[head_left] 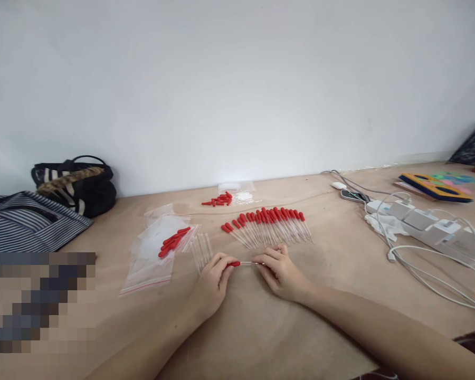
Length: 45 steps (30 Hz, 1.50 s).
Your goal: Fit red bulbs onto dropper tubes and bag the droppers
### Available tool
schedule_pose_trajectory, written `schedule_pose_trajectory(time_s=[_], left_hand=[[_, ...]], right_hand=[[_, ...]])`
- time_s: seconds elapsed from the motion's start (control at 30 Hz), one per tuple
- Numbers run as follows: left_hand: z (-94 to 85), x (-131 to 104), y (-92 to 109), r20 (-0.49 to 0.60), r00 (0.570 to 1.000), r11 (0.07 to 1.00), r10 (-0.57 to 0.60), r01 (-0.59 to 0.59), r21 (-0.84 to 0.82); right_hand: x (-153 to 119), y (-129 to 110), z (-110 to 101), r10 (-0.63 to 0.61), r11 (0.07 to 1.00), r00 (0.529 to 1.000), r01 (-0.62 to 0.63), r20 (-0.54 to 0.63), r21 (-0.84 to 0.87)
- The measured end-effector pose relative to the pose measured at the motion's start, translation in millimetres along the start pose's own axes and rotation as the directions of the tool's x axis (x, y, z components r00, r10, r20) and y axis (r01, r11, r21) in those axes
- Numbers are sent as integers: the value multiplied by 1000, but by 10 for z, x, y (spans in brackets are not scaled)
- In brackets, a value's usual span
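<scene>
My one view is from my head, looking forward and down over the worktop (237, 338) to the wall (237, 95) behind; my forearms enter from the bottom edge, and no second view shares the scene.

The tan tabletop (229, 338) carries a fan of red-capped droppers (275, 224) at centre. Left of centre lie clear zip bags (148, 253) with red caps (174, 241) on top, beside loose clear tubes (201, 250). More red caps (219, 199) sit near the wall. At right rest a power strip (419, 224), white cables (439, 279) and a yellow-and-blue object (435, 187); at left, a black bag (97, 192) and a striped one (35, 224).
</scene>
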<state>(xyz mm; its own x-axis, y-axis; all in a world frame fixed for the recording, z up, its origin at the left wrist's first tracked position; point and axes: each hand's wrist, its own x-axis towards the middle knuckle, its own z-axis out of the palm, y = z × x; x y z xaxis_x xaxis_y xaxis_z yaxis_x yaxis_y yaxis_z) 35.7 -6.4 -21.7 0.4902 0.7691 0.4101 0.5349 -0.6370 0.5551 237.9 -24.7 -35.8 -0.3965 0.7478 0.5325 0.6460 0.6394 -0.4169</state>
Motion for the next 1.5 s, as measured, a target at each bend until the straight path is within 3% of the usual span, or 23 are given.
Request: schedule_pose_trajectory(time_s=[0.3, 0.63, 0.83, 1.1, 1.5], left_hand=[[68, -32, -38, -32, 996, 997, -79, 79, -8], [39, -65, 12, -87, 992, 995, -91, 88, -39], [74, -87, -61, -43, 985, 974, -166, 157, -165], [125, -70, -141, 48, 973, 860, -228, 224, -459], [90, -93, -99, 3, 992, 954, -128, 124, -272]], right_hand=[[10, -115, 47, -1, 999, 998, 4, -56, 38], [-13, -65, 64, -151, 988, 984, 151, -90, -1], [-13, -35, 29, -277, 957, 953, 263, -122, -123], [-4, -23, -5, -401, 884, 913, 362, -80, -296], [43, -18, -5, -411, 897, 909, 388, -75, -213]])
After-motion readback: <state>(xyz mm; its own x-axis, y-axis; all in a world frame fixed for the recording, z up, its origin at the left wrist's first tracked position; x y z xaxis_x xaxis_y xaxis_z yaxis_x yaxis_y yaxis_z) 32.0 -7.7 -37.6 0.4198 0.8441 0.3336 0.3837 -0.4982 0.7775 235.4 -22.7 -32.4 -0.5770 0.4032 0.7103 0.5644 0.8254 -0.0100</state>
